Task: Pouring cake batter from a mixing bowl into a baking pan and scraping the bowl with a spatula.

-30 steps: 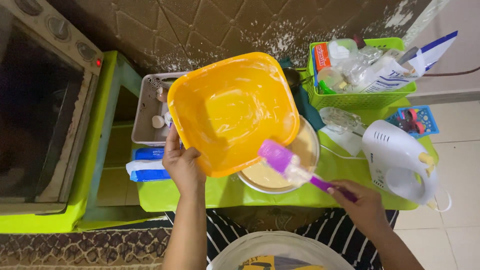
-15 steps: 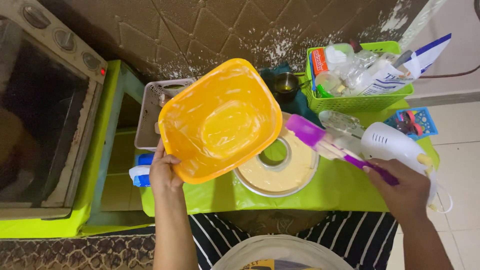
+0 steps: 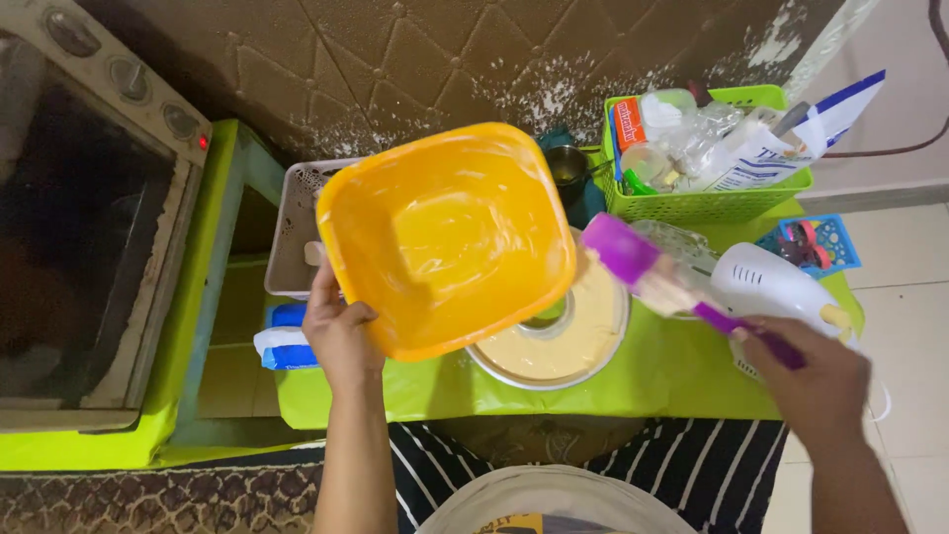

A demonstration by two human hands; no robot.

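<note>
While we tilt the orange bowl point(image 3: 450, 237) over the ring pan point(image 3: 554, 341) on the table point(image 3: 652, 371), our left hand point(image 3: 336, 331) has its grip clenched on the bowl's lower rim, thumb inside. We judge it light, thin plastic, somewhat flexible and slick with batter film, so the rim corner is the safest hold. Our right hand point(image 3: 816, 381) has its grip closed round the handle of the purple spatula point(image 3: 657, 272), which looks soft at the blade and stiff at the handle.
</note>
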